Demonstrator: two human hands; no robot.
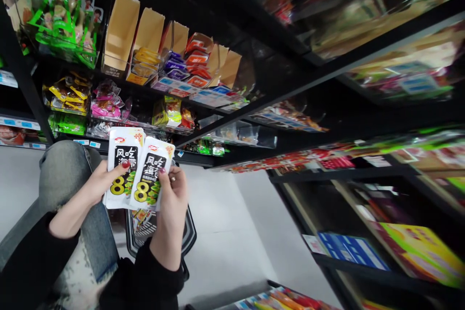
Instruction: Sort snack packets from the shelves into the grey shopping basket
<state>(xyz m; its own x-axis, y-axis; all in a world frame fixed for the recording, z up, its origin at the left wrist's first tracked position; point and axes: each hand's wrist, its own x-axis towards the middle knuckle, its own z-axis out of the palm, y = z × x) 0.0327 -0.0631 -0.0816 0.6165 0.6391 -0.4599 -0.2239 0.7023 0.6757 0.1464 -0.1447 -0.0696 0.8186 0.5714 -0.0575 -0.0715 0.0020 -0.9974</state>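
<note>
My left hand (103, 180) grips a white snack packet (125, 147) with a black label and a large yellow 8, thumb pressed on its front. A second matching snack packet (150, 169) is pinched in my right hand (172, 193), its thumb on the label and fingers curled at the edge. The two packets are side by side, the right one partly overlapping the left. More packets may lie behind them; I cannot tell how many. Beneath my hands, a dark shopping basket (191, 235) stands on the floor, with colourful packets partly visible inside.
Ahead, black shelves hold green snack bags (63, 29), open cardboard boxes (121, 29) and pink packets (107, 101). Another shelf unit (327, 174) runs along the right, with a yellow-green box (417, 247). My bent knee (65, 169) is beside the basket, over a pale floor (225, 252).
</note>
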